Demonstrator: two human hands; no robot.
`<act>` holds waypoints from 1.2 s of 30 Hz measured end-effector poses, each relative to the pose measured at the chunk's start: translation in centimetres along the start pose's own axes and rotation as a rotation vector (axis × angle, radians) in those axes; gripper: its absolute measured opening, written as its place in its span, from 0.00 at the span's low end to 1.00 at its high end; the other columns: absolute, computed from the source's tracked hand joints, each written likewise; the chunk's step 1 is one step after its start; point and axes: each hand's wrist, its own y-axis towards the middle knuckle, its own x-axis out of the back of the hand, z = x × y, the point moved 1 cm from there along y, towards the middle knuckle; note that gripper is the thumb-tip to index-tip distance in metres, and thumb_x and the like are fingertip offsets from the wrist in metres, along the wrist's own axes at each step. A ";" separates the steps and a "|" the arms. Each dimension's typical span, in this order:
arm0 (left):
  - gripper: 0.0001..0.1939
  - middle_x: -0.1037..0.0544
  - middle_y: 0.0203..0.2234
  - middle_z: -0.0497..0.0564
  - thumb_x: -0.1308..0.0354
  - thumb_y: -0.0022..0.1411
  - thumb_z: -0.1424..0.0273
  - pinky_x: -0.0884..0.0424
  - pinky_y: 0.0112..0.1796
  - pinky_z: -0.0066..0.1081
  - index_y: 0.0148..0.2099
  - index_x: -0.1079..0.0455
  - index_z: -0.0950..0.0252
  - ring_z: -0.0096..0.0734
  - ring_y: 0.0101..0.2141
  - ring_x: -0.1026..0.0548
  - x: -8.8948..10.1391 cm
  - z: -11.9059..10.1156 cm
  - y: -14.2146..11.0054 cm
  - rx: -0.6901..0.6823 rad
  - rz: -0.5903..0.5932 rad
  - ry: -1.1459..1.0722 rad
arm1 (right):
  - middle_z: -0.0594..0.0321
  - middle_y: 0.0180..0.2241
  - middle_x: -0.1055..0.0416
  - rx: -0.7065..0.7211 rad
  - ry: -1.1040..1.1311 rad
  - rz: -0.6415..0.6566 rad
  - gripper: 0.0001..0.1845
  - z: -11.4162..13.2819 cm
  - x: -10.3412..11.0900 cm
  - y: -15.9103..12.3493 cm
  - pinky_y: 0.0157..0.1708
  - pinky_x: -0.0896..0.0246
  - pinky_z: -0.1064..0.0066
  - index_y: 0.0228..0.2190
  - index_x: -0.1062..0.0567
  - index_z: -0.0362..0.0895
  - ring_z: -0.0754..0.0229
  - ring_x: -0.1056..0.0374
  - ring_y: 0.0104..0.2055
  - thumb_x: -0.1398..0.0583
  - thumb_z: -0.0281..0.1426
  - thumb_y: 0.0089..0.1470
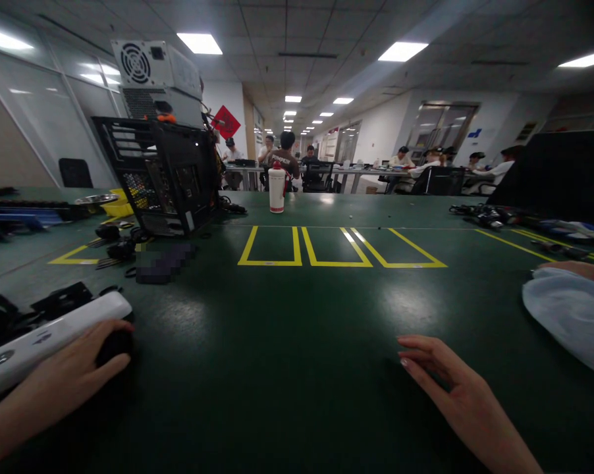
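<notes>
My left hand (82, 362) rests low on the left, thumb and fingers curled round a small black rounded object (113, 347), mostly covered. Right beside it lies a long white device (54, 332) with a dark logo and a round button-like end. My right hand (448, 375) is at the lower right, just above or on the green table (277, 342); I cannot tell whether it touches. Its fingers are loosely stretched, with nothing in them.
A black computer case (173, 178) carries grey power supplies (153, 72). Behind yellow tape frames (270, 263) stands a white cup (276, 191). Dark parts (163, 263) lie at left. Another person's pale sleeve (568, 309) reaches in from the right, near cables (489, 216).
</notes>
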 end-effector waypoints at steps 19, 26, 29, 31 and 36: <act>0.21 0.34 0.43 0.51 0.49 0.50 0.61 0.35 0.38 0.35 0.47 0.44 0.60 0.38 0.39 0.31 -7.9 -20.2 15.5 -0.410 0.135 -0.165 | 0.57 0.40 0.34 -0.134 0.500 0.459 0.19 4.9 -10.2 13.4 0.40 0.36 0.64 0.39 0.32 0.44 0.59 0.34 0.39 0.42 0.39 0.45; 0.20 0.34 0.43 0.51 0.49 0.51 0.62 0.33 0.36 0.36 0.47 0.44 0.59 0.39 0.39 0.30 -9.0 -22.8 15.6 -0.496 0.125 -0.241 | 0.57 0.37 0.32 -0.353 0.707 0.485 0.22 4.9 -11.7 15.9 0.39 0.35 0.66 0.38 0.34 0.42 0.61 0.32 0.37 0.36 0.33 0.38; 0.28 0.35 0.46 0.54 0.48 0.50 0.62 0.34 0.38 0.37 0.53 0.51 0.60 0.42 0.42 0.31 -9.1 -22.7 15.7 -0.461 0.143 -0.286 | 0.59 0.36 0.31 -0.374 0.718 0.521 0.22 4.8 -11.5 16.3 0.40 0.36 0.67 0.39 0.33 0.42 0.63 0.32 0.36 0.36 0.31 0.38; 0.33 0.36 0.47 0.56 0.46 0.49 0.62 0.35 0.41 0.38 0.55 0.56 0.62 0.43 0.44 0.33 -9.1 -22.6 15.5 -0.435 0.157 -0.320 | 0.59 0.36 0.31 -0.377 0.712 0.541 0.22 4.8 -11.4 16.3 0.41 0.36 0.67 0.39 0.33 0.41 0.63 0.32 0.36 0.36 0.29 0.38; 0.33 0.38 0.48 0.55 0.44 0.49 0.65 0.37 0.45 0.39 0.55 0.56 0.62 0.41 0.46 0.34 -8.2 -22.5 13.1 -0.547 0.168 -0.400 | 0.58 0.39 0.32 -0.217 0.655 0.495 0.18 5.2 -10.3 14.1 0.43 0.38 0.64 0.37 0.31 0.42 0.60 0.33 0.40 0.38 0.28 0.40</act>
